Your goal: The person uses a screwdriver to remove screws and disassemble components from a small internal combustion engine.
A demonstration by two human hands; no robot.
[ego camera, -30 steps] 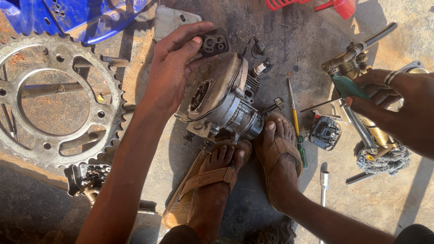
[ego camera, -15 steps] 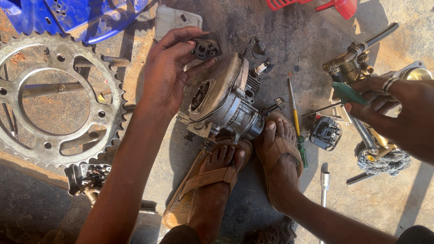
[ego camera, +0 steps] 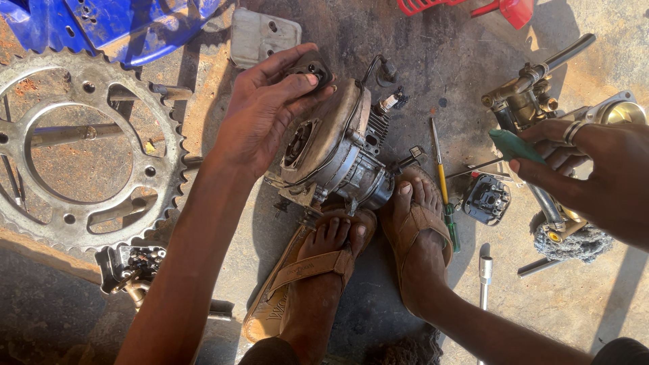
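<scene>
- The left hand [ego camera: 267, 111] reaches over the small engine [ego camera: 338, 159] and pinches a small black part [ego camera: 309, 66] between thumb and fingertips, fingers closed on it, right at the engine's upper edge.
- The engine lies on its side on the dirty concrete floor [ego camera: 378, 40], in the middle of the view, its round grey cover tilted up and its finned cylinder with a spark plug [ego camera: 391, 101] pointing up and to the right.
- Two feet in brown sandals [ego camera: 412, 230] press against the engine's lower side, toes touching its casing.
- The right hand [ego camera: 581, 165] is well apart from the engine, at the right edge, with its fingers curled tight around a green handle [ego camera: 514, 145] of a tool; rings show on two fingers.
- Just beside that hand stands a brass pump fitting [ego camera: 524, 101] with a black pipe.
- A yellow-and-green screwdriver [ego camera: 443, 182] lies on the floor between the engine and a small black square part [ego camera: 487, 199].
- A big chain sprocket [ego camera: 81, 149] lies at the left, with a blue plastic panel [ego camera: 122, 23] above it and a grey metal plate [ego camera: 260, 34] near the top.
- A wad of steel wool [ego camera: 574, 243] sits below the right hand.
</scene>
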